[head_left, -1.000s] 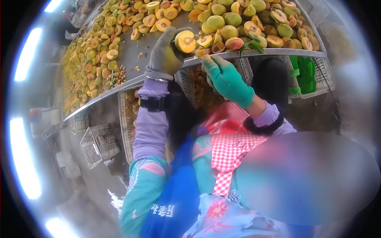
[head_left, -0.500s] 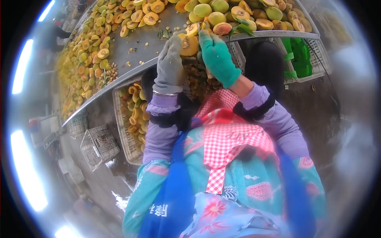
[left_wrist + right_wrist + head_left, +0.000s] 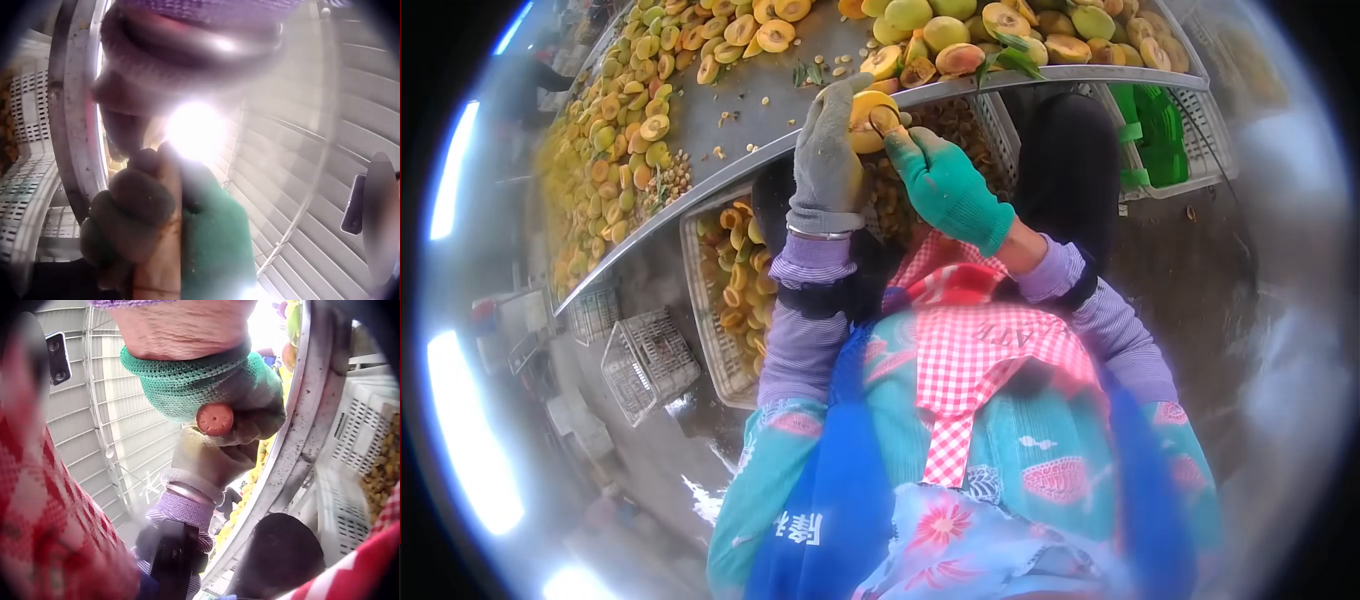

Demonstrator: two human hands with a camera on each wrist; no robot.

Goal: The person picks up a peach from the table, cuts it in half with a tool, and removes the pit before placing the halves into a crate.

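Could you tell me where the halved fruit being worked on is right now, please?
In the head view, the halved fruit sits top centre, gripped by the left hand at the metal table edge, with the right hand beside it.

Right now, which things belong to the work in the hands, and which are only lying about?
In hand:
- left hand, grey glove, holds the fruit half
- right hand, green glove, grips a tool handle and works at the cut face

Lying about:
- fruit pile on the metal table
- white crate of halves below
- green crate
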